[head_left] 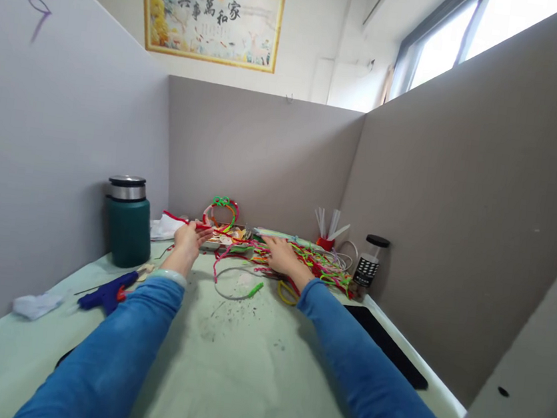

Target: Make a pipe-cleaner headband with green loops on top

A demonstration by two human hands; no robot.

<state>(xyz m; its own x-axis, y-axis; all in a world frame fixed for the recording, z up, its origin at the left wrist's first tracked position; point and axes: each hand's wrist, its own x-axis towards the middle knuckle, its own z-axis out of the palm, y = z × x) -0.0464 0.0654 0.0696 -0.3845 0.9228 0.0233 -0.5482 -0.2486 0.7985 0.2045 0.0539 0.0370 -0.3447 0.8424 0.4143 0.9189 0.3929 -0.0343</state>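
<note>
My left hand (pixel 191 238) is raised over the back left of the table, its fingers closed on a long red cord (pixel 173 217) that stretches out on both sides. My right hand (pixel 281 254) reaches onto a tangled heap of coloured cords (pixel 323 261), fingers stretched out over its left part; whether it touches any strand is hard to see. Between the hands, on the tabletop, lies a grey hoop (pixel 232 296) with a bright green wrapped section (pixel 255 290). Behind my left hand stands a colourful wound ring (pixel 222 210) with green knots on top.
A green flask (pixel 128 225) and a blue glue gun (pixel 109 290) are at left, near crumpled white tissue (pixel 37 305). At right are a black-lidded bottle (pixel 368 266), a black flat tablet-like object (pixel 386 345) and a red cup (pixel 325 243) of white sticks. Grey partitions (pixel 265 147) enclose the table.
</note>
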